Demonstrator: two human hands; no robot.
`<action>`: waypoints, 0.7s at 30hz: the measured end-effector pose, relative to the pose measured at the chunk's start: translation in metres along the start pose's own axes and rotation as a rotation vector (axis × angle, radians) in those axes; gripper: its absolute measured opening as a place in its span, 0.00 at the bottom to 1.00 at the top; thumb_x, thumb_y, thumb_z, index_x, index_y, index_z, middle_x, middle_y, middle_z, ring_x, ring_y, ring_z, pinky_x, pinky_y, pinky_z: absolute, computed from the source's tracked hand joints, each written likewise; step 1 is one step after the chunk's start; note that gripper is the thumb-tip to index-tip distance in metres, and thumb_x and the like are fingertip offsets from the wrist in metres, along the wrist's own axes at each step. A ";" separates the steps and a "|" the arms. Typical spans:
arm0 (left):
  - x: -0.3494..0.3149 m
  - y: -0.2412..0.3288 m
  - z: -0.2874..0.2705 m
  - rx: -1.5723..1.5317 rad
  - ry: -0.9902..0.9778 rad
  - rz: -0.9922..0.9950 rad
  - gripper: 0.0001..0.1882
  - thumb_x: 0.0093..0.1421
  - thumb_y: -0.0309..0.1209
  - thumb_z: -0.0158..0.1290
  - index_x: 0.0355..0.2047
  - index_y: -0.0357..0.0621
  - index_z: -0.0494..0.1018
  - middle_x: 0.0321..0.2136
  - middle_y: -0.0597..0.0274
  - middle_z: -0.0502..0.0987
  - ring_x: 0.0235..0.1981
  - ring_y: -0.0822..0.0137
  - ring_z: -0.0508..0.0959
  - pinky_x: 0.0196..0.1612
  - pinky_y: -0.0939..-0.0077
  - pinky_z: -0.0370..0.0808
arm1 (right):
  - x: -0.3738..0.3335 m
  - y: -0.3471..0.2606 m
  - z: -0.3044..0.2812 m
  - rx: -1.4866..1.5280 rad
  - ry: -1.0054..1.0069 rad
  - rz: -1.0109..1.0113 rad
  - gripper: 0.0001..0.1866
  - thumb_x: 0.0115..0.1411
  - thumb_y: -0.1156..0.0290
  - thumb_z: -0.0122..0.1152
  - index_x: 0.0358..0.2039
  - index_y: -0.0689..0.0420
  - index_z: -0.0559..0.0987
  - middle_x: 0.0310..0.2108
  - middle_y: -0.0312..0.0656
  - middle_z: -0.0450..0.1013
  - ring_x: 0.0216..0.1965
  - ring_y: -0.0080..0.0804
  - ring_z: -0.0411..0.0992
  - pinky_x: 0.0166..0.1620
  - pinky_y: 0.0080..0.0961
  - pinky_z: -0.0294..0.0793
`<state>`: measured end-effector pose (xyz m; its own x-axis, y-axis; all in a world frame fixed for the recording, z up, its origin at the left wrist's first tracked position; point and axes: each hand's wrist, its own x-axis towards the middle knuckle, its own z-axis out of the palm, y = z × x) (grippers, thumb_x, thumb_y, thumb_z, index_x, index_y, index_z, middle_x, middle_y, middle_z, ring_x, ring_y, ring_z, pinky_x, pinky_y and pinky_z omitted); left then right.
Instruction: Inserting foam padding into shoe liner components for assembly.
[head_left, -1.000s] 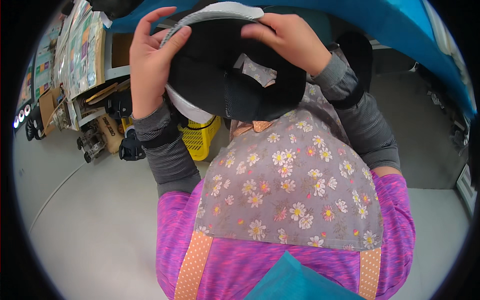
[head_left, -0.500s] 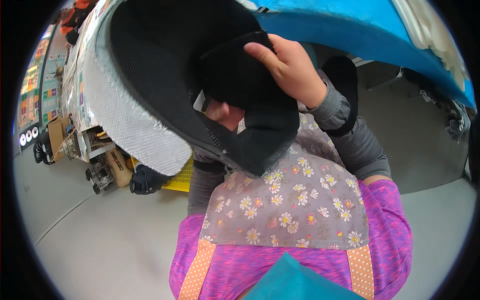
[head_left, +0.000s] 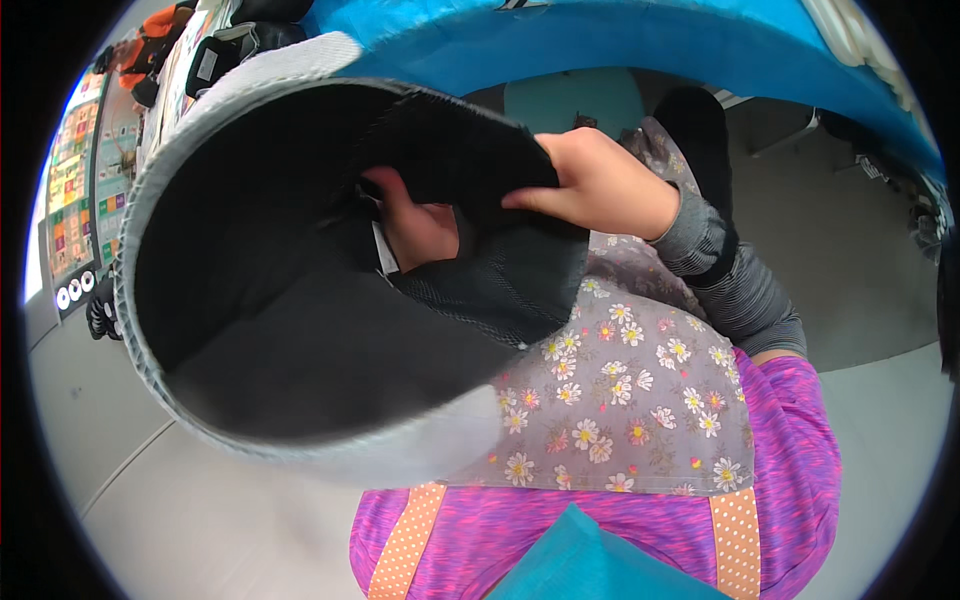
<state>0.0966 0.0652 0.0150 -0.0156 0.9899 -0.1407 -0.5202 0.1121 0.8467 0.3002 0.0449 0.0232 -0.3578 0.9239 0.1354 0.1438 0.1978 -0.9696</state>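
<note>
- The person's right hand (head_left: 605, 185) pinches the right edge of a large curved piece (head_left: 280, 270), with the thumb on its black inner side.
- The left hand (head_left: 422, 232) is seen through an opening in this piece; one cannot tell whether its fingers are closed on it.
- The piece, with a pale outer side, is in front of the person, partly over the flowered apron (head_left: 650, 400).
- Beyond it is a blue cover (head_left: 440, 50).
</note>
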 end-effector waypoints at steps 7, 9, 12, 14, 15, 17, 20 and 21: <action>0.004 0.011 -0.003 -0.138 -0.035 -0.362 0.36 0.62 0.65 0.42 0.55 0.50 0.70 0.50 0.62 0.75 0.50 0.61 0.74 0.55 0.61 0.71 | -0.008 -0.005 -0.010 -0.319 -0.168 -0.218 0.13 0.56 0.62 0.66 0.35 0.57 0.77 0.23 0.50 0.73 0.27 0.52 0.73 0.30 0.38 0.72; 0.004 0.012 -0.006 -0.347 -0.281 -0.474 0.35 0.62 0.65 0.42 0.52 0.49 0.72 0.44 0.62 0.78 0.46 0.63 0.77 0.51 0.62 0.73 | -0.007 0.002 -0.006 -0.147 -0.120 -0.258 0.13 0.56 0.62 0.66 0.33 0.57 0.77 0.23 0.50 0.73 0.27 0.51 0.73 0.31 0.38 0.72; 0.001 0.002 0.011 -0.092 0.263 -0.222 0.37 0.62 0.67 0.40 0.53 0.48 0.71 0.45 0.60 0.77 0.45 0.62 0.77 0.49 0.63 0.74 | -0.005 0.004 0.009 -0.172 0.044 -0.160 0.18 0.52 0.65 0.69 0.40 0.55 0.73 0.28 0.49 0.76 0.33 0.52 0.75 0.35 0.39 0.73; -0.005 0.004 0.021 -0.083 0.160 -0.046 0.36 0.63 0.66 0.41 0.54 0.48 0.70 0.46 0.60 0.76 0.45 0.62 0.76 0.50 0.65 0.73 | -0.002 -0.010 0.021 -0.130 0.248 -0.078 0.26 0.48 0.69 0.72 0.45 0.53 0.69 0.34 0.50 0.76 0.39 0.53 0.75 0.39 0.43 0.73; -0.010 0.005 0.028 -0.073 0.161 -0.041 0.36 0.63 0.66 0.41 0.54 0.48 0.70 0.46 0.60 0.76 0.45 0.62 0.76 0.50 0.65 0.73 | -0.002 -0.018 0.026 -0.160 0.311 -0.102 0.25 0.47 0.67 0.72 0.44 0.55 0.70 0.31 0.51 0.76 0.36 0.53 0.75 0.37 0.43 0.73; -0.015 0.006 0.035 0.035 0.261 0.074 0.36 0.63 0.65 0.41 0.54 0.48 0.70 0.47 0.61 0.76 0.46 0.61 0.76 0.51 0.65 0.73 | -0.003 -0.024 0.032 -0.205 0.373 -0.132 0.22 0.50 0.64 0.71 0.42 0.55 0.72 0.26 0.51 0.76 0.31 0.52 0.75 0.33 0.41 0.74; -0.015 0.008 0.028 -0.015 0.267 0.030 0.36 0.64 0.65 0.40 0.56 0.48 0.69 0.49 0.60 0.76 0.47 0.60 0.76 0.53 0.64 0.72 | -0.006 -0.022 0.036 -0.248 0.376 -0.107 0.18 0.53 0.59 0.69 0.37 0.57 0.74 0.22 0.52 0.74 0.27 0.52 0.75 0.29 0.40 0.73; -0.014 0.008 0.027 -0.018 0.268 -0.015 0.36 0.64 0.65 0.39 0.56 0.48 0.69 0.50 0.60 0.75 0.48 0.60 0.75 0.53 0.63 0.72 | -0.004 -0.019 0.036 -0.251 0.375 -0.101 0.18 0.53 0.59 0.69 0.37 0.57 0.74 0.22 0.52 0.74 0.27 0.52 0.75 0.29 0.40 0.73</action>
<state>0.1157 0.0543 0.0376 -0.2318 0.9298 -0.2859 -0.5372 0.1227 0.8345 0.2659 0.0259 0.0335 -0.0300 0.9414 0.3359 0.3606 0.3236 -0.8748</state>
